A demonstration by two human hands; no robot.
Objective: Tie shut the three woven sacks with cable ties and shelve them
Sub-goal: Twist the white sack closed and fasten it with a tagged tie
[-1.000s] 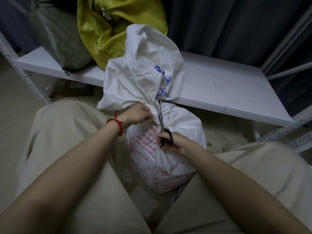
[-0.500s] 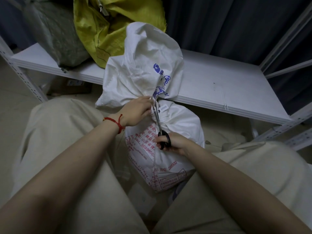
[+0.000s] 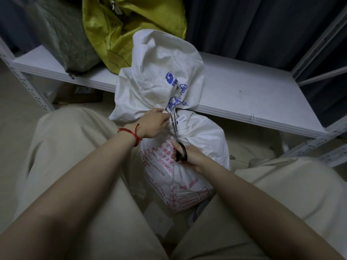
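Observation:
A white woven sack [image 3: 202,147] with red and blue print stands on the floor between my knees, its neck cinched by a white cable tie [image 3: 171,122]. My left hand [image 3: 155,123] pinches the tie's tail at the neck. My right hand [image 3: 189,156] grips black-handled scissors [image 3: 177,136], blades pointing up along the neck beside the tie. A yellow sack [image 3: 120,29] and a grey-green sack [image 3: 63,40] lie on the white shelf [image 3: 244,91] at the back left.
White metal shelf uprights [image 3: 28,85] stand at left and right. Dark curtains hang behind the shelf. A cardboard box [image 3: 78,94] sits under the shelf on the pale floor. My beige trouser legs flank the sack.
My left hand has slid up to the sack's neck and taken the tie's tail. The scissors' blades have moved up alongside the tie. The view shifted slightly.

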